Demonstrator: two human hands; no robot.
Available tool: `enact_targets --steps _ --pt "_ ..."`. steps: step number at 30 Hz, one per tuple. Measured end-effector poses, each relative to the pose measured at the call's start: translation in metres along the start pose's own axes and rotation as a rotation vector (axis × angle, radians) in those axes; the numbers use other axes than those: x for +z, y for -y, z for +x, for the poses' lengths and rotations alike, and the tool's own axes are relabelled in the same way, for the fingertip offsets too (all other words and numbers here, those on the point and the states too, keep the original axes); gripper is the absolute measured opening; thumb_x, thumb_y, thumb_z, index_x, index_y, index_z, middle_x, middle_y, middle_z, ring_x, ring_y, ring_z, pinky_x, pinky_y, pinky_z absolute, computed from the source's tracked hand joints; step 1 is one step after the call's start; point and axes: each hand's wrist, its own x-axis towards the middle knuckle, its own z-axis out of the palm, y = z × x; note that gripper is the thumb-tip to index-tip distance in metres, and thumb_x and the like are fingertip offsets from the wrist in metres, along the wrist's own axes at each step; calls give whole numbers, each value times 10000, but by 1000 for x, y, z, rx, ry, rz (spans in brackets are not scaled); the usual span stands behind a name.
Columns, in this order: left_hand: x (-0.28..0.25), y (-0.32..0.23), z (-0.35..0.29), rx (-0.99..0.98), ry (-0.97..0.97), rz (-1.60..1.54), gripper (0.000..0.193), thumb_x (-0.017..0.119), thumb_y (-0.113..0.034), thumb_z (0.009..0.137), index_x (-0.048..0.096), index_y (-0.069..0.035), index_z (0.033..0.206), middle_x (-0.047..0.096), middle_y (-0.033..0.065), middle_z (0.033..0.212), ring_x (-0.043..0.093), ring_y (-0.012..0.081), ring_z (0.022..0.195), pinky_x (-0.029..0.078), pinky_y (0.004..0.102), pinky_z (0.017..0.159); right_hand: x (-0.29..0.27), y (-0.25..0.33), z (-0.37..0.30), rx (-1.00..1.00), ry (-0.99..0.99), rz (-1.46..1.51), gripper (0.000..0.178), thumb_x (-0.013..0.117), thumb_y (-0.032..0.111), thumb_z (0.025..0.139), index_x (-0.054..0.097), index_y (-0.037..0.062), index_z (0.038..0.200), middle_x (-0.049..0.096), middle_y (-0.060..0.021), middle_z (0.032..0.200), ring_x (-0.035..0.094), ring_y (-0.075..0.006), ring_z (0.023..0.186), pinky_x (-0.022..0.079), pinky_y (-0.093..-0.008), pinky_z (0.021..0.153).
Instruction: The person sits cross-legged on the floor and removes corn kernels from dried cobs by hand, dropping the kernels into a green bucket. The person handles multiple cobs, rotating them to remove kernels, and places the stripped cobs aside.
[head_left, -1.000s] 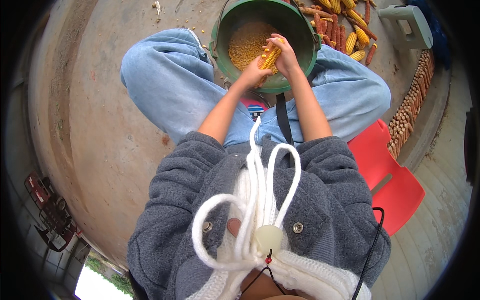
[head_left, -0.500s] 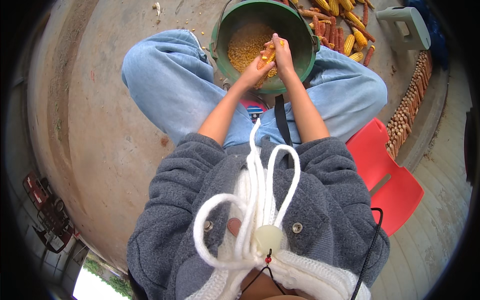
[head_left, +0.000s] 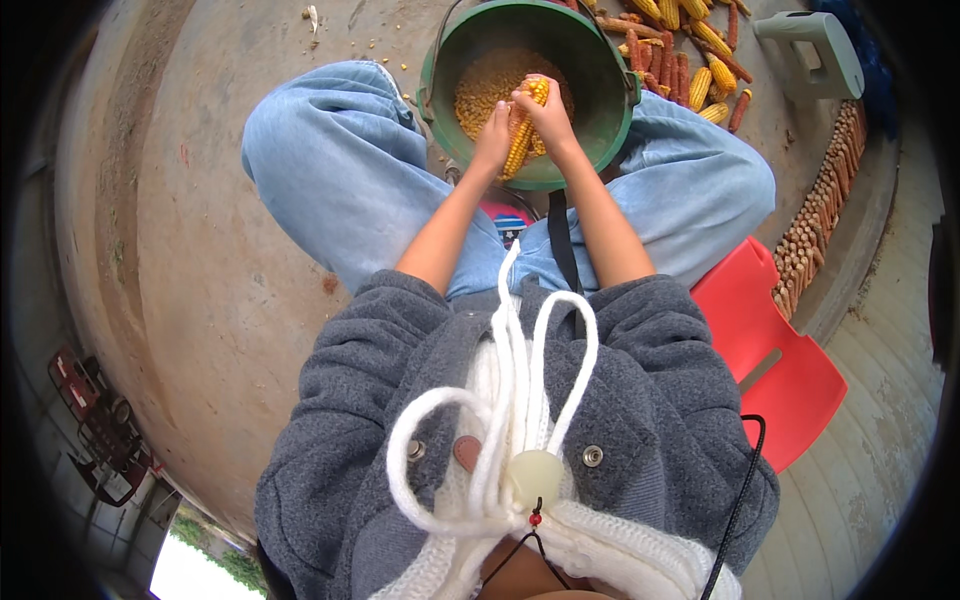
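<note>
A corn cob [head_left: 517, 150], with yellow kernels along the side that shows and a reddish bare patch near its far end, is held over the green bucket [head_left: 606, 95] between my legs. My right hand [head_left: 552, 122] wraps round the far part of the cob, thumb across it. Closed against its left side is my left hand [head_left: 492, 140], whose fingertips are partly hidden. Below them, loose yellow kernels [head_left: 482, 88] cover part of the bucket's bottom. The cob slants, its near end pointing toward me.
Several yellow cobs [head_left: 698, 88] and reddish bare cobs [head_left: 682, 80] lie beyond my right knee. A pale grey plastic stool [head_left: 815, 60] stands farther right. A red chair [head_left: 775, 350] is at my right side, near a row of stacked cobs [head_left: 820, 215]. Stray kernels dot the concrete floor [head_left: 210, 240].
The cob in my hands has turned from a mostly stripped reddish side to one full of yellow kernels. My left hand has shifted left and my right hand slightly left and nearer.
</note>
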Motion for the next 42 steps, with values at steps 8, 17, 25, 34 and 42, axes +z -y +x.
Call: enact_targets --steps 8,17,25,34,42 --pt "-1 8 3 -44 134 218 419 381 -377 875 494 1 1015 545 77 776 526 123 621 443 271 473 -5 14 -3 -46 -127 -493 316 405 289 839 462 27 1007 545 -257 921 521 -407 864 398 -422 778" --pt "4 2 -5 -42 248 326 460 512 -340 810 317 -89 1144 515 112 784 524 148 532 437 252 397 -25 6 11 386 -18 387 395 282 317 889 501 10 1004 570 -163 908 575 -294 780 460 -390 734" --pt "-4 -16 -5 -281 435 -253 508 508 -250 814 243 -124 1230 492 72 752 485 130 484 413 224 393 -27 16 7 482 261 808 345 397 253 855 444 14 1100 510 -107 904 533 -252 846 452 -374 755" --pt "1 1 -8 -6 382 11 518 532 -136 800 254 -102 1236 475 50 715 460 108 468 376 222 373 -25 18 10 366 252 693 218 470 111 827 496 31 1028 507 -71 812 542 -191 702 474 -309 624" --pt "5 3 -11 89 358 164 489 552 -127 785 308 -67 1204 489 42 776 476 85 542 390 207 431 -29 26 10 453 180 668 192 525 97 798 500 60 984 504 -52 764 530 -177 643 474 -300 580"
